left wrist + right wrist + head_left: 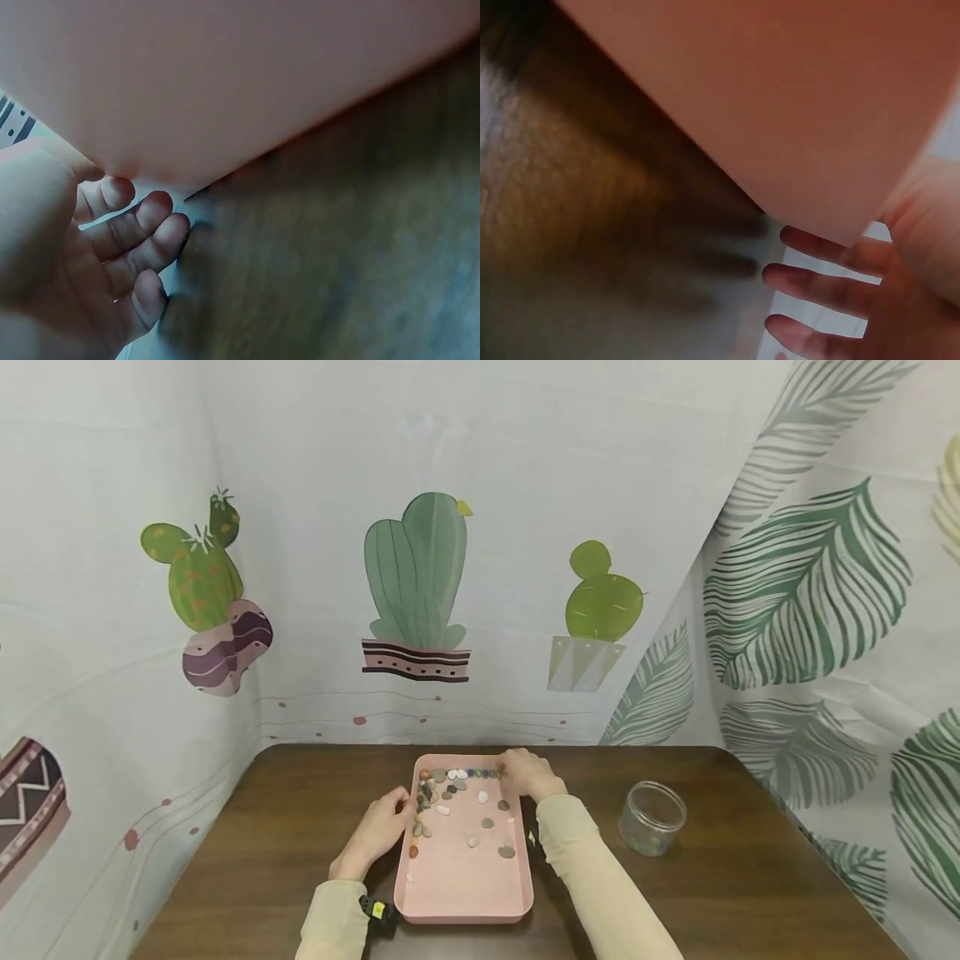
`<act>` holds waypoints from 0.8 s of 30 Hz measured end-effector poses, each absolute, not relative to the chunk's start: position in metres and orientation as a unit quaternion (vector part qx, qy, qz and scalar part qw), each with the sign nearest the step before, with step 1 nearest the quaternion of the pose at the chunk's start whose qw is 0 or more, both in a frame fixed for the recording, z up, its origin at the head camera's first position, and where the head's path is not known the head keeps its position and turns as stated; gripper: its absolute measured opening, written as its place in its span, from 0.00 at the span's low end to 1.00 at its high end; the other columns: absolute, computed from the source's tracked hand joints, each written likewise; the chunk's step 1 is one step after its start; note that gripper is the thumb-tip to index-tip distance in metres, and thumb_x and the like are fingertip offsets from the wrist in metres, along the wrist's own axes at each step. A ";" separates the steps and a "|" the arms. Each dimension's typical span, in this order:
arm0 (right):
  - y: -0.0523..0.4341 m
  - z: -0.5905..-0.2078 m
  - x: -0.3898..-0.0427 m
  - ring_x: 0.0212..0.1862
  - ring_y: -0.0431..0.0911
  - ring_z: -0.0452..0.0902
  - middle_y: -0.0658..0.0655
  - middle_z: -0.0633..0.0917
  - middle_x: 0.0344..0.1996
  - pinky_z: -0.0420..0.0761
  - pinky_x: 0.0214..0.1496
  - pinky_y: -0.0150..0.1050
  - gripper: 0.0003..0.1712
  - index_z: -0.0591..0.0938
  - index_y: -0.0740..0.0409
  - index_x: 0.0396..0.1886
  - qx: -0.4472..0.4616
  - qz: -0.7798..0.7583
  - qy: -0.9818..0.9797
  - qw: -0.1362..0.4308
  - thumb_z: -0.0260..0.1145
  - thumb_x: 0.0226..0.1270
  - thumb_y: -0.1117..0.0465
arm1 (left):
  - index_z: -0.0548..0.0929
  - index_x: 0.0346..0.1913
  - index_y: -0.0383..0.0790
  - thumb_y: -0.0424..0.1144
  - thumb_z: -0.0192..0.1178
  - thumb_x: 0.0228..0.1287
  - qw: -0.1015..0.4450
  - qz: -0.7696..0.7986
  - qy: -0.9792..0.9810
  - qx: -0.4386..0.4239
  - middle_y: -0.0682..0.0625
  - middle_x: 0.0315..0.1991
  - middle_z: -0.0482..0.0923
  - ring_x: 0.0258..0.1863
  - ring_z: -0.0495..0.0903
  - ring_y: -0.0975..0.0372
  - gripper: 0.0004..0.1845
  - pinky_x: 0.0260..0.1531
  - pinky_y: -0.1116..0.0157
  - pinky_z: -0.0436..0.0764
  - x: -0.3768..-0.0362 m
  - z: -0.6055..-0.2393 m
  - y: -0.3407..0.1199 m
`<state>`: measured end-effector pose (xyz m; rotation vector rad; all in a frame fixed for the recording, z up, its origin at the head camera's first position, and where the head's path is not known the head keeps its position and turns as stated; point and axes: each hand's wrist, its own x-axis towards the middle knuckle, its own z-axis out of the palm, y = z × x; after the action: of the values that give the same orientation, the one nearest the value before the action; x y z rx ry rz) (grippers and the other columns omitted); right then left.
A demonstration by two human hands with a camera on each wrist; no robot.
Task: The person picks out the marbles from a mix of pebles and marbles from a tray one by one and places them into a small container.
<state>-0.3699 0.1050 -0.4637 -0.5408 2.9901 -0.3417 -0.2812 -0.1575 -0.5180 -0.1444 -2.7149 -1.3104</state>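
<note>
Pink tray [461,895] on brown table [742,877], stones [488,823] within. Left hand [378,828] at left rim — fingers loosely curled, gripping nothing; right hand [527,774] at far-right corner — lower fingers extended, pinch indeterminable. Jar [651,827] stands apart, right. Patterned cloth [517,460] behind.

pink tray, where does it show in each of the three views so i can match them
Head: the pink tray lies at lower centre.
Left wrist: the pink tray spans the top, large and blurred.
Right wrist: the pink tray fills the top, centre to right.
Shared landmark: brown table, lower right in left wrist, left side in right wrist.
</note>
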 end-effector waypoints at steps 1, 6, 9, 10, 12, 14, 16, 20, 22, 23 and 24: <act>0.105 -0.465 -0.371 0.50 0.51 0.79 0.52 0.84 0.47 0.75 0.51 0.58 0.15 0.85 0.51 0.50 -0.176 -0.113 0.977 0.043 0.65 0.65 0.61 | 0.73 0.29 0.45 0.37 0.55 0.71 0.062 -0.433 -0.898 -0.047 0.53 0.21 0.69 0.24 0.70 0.61 0.10 0.24 0.64 0.66 -0.281 -0.518 -0.158; 0.105 -0.471 -0.375 0.38 0.47 0.78 0.49 0.84 0.36 0.77 0.46 0.54 0.08 0.86 0.52 0.42 -0.177 -0.120 0.976 0.039 0.68 0.63 0.61 | 0.73 0.29 0.45 0.37 0.55 0.70 0.061 -0.432 -0.899 -0.051 0.53 0.22 0.70 0.24 0.71 0.61 0.09 0.24 0.64 0.67 -0.281 -0.516 -0.158; 0.104 -0.472 -0.377 0.33 0.45 0.74 0.47 0.81 0.30 0.77 0.42 0.51 0.04 0.84 0.51 0.36 -0.178 -0.125 0.975 0.040 0.69 0.62 0.61 | 0.73 0.29 0.45 0.37 0.55 0.70 0.062 -0.433 -0.898 -0.049 0.53 0.21 0.70 0.24 0.70 0.62 0.09 0.23 0.64 0.66 -0.281 -0.516 -0.158; 0.104 -0.473 -0.377 0.32 0.44 0.73 0.47 0.80 0.29 0.76 0.41 0.51 0.03 0.84 0.51 0.35 -0.178 -0.126 0.975 0.039 0.69 0.61 0.61 | 0.73 0.29 0.45 0.36 0.55 0.70 0.064 -0.434 -0.898 -0.049 0.53 0.21 0.70 0.24 0.70 0.62 0.09 0.23 0.64 0.66 -0.281 -0.516 -0.158; 0.103 -0.473 -0.378 0.31 0.44 0.72 0.46 0.79 0.27 0.76 0.39 0.49 0.02 0.83 0.50 0.33 -0.178 -0.127 0.975 0.041 0.69 0.62 0.60 | 0.73 0.29 0.45 0.36 0.55 0.69 0.065 -0.435 -0.896 -0.050 0.54 0.21 0.69 0.23 0.70 0.62 0.09 0.23 0.64 0.66 -0.281 -0.515 -0.158; 0.103 -0.473 -0.378 0.30 0.44 0.71 0.46 0.78 0.25 0.75 0.38 0.48 0.03 0.82 0.50 0.30 -0.180 -0.127 0.975 0.040 0.69 0.61 0.61 | 0.73 0.28 0.45 0.35 0.55 0.69 0.066 -0.437 -0.896 -0.052 0.54 0.21 0.70 0.23 0.70 0.62 0.09 0.23 0.64 0.65 -0.281 -0.516 -0.158; 0.102 -0.474 -0.379 0.28 0.43 0.70 0.47 0.77 0.23 0.74 0.35 0.47 0.06 0.81 0.50 0.26 -0.183 -0.124 0.975 0.036 0.69 0.61 0.61 | 0.73 0.28 0.45 0.35 0.55 0.70 0.066 -0.437 -0.895 -0.053 0.54 0.22 0.70 0.23 0.70 0.62 0.09 0.22 0.64 0.66 -0.281 -0.516 -0.158; 0.102 -0.474 -0.379 0.27 0.43 0.70 0.47 0.76 0.22 0.72 0.34 0.46 0.08 0.79 0.49 0.23 -0.187 -0.120 0.974 0.032 0.68 0.60 0.61 | 0.73 0.29 0.45 0.36 0.55 0.70 0.065 -0.438 -0.895 -0.054 0.54 0.21 0.70 0.23 0.69 0.62 0.09 0.22 0.64 0.65 -0.281 -0.518 -0.159; 0.102 -0.474 -0.379 0.27 0.43 0.70 0.47 0.76 0.22 0.72 0.34 0.45 0.08 0.79 0.49 0.23 -0.185 -0.124 0.974 0.036 0.69 0.60 0.61 | 0.73 0.29 0.45 0.36 0.55 0.70 0.065 -0.439 -0.895 -0.053 0.54 0.21 0.70 0.23 0.69 0.62 0.09 0.22 0.65 0.65 -0.282 -0.518 -0.159; 0.102 -0.473 -0.378 0.28 0.43 0.70 0.47 0.76 0.23 0.72 0.34 0.45 0.08 0.79 0.48 0.23 -0.184 -0.127 0.974 0.039 0.69 0.59 0.61 | 0.73 0.29 0.45 0.36 0.55 0.70 0.065 -0.439 -0.894 -0.054 0.54 0.21 0.70 0.23 0.69 0.62 0.09 0.22 0.65 0.65 -0.282 -0.518 -0.159; 0.103 -0.472 -0.378 0.28 0.43 0.70 0.47 0.76 0.23 0.73 0.34 0.45 0.07 0.79 0.49 0.24 -0.184 -0.133 0.973 0.042 0.69 0.59 0.61 | 0.73 0.29 0.45 0.36 0.55 0.70 0.066 -0.440 -0.894 -0.054 0.54 0.21 0.70 0.23 0.69 0.62 0.09 0.22 0.65 0.65 -0.282 -0.518 -0.159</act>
<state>-0.3781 0.1031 -0.4724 -0.5617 2.9777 -0.4078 -0.2819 -0.1591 -0.5179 -0.1624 -2.6976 -1.3265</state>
